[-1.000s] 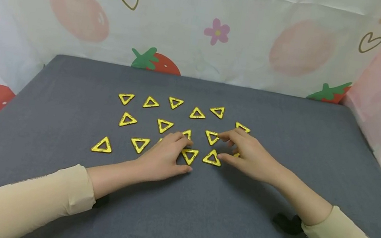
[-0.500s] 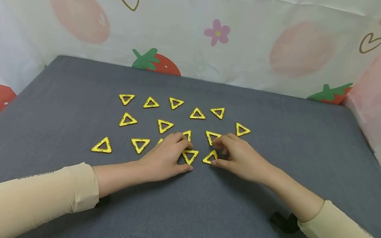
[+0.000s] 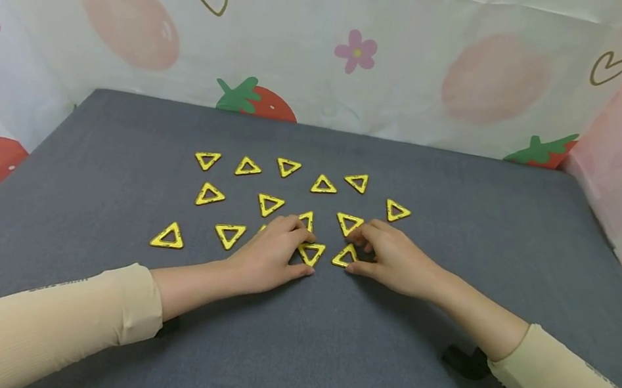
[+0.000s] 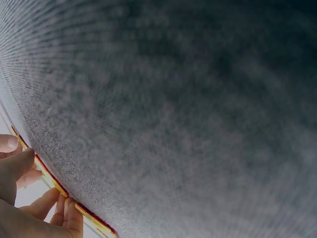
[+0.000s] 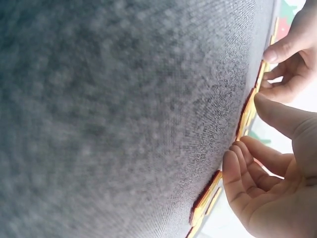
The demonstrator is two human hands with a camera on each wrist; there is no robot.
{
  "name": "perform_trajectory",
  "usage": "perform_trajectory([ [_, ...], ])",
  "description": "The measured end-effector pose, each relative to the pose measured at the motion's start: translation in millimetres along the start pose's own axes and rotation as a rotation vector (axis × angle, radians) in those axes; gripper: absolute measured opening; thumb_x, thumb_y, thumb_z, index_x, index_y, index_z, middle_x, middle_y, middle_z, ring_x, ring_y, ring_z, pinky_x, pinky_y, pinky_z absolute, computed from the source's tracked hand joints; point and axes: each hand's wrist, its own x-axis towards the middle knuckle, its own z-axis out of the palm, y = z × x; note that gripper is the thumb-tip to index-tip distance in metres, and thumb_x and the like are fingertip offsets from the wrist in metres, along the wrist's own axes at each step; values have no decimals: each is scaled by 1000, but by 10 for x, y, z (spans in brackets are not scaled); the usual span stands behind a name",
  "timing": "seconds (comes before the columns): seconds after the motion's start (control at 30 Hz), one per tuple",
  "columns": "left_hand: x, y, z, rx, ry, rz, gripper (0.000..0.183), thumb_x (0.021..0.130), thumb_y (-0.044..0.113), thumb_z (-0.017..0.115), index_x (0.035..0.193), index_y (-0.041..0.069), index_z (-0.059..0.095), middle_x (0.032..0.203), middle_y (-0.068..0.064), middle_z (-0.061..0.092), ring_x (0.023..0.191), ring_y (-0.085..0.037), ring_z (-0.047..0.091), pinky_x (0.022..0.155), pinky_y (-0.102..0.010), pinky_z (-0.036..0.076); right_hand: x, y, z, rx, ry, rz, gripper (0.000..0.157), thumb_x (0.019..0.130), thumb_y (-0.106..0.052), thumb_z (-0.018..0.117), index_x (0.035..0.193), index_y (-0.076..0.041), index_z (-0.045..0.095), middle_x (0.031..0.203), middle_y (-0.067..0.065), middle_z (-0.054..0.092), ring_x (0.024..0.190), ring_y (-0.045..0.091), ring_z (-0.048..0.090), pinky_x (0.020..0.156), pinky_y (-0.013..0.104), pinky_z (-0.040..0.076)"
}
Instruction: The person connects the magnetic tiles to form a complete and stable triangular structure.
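My left hand (image 3: 266, 257) rests low over the table, thumb and fingers curled about a yellow triangle tile (image 3: 311, 247) with an open centre. Just right of it, my right hand (image 3: 397, 259) pinches another yellow triangle tile (image 3: 340, 264) between thumb and fingertips. In the right wrist view, that tile (image 5: 246, 113) lies flat and shows a red edge. The left wrist view shows a tile (image 4: 52, 181) between my left thumb and fingers. A pointing-down tile (image 3: 350, 217) lies just beyond my right fingertips. My left hand partly covers a tile (image 3: 307, 217) behind it.
Several more yellow triangle tiles lie spread in loose rows, such as one at the near left (image 3: 167, 243) and one at the right (image 3: 397, 210). They lie on a grey cloth-covered table (image 3: 287, 363). A printed curtain (image 3: 396, 100) stands behind it.
My right hand has moved left and slightly toward me, onto the lower tile, uncovering the tile at the upper right. My left hand and the tiles have stayed in place.
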Motion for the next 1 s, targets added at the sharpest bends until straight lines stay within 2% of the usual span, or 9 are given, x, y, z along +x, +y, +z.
perform_trajectory([
  [0.47, 33, -15, 19, -7, -7, 2, 44, 87, 29, 76, 123, 6, 65, 116, -10, 59, 107, -26, 53, 92, -41, 48, 7, 7, 11, -20, 3, -17, 39, 86, -25, 77, 119, -6, 65, 111, 7, 63, 96, 18, 62, 86, 36, 54],
  [0.73, 35, -11, 5, -38, -20, -14, 41, 88, 26, 76, 121, 5, 65, 118, -11, 59, 110, -27, 53, 95, -41, 48, 13, 15, 24, -20, 4, -13, 38, 87, -24, 77, 119, -7, 65, 111, 7, 63, 96, 18, 62, 85, 36, 54],
  [1.0, 36, -15, 2, -66, -5, -19, 40, 86, 24, 78, 118, 7, 62, 114, -10, 60, 109, -26, 55, 94, -42, 48, 15, 9, 26, -21, 7, -11, 38, 87, -24, 77, 118, -7, 65, 111, 7, 63, 96, 18, 62, 85, 36, 54],
])
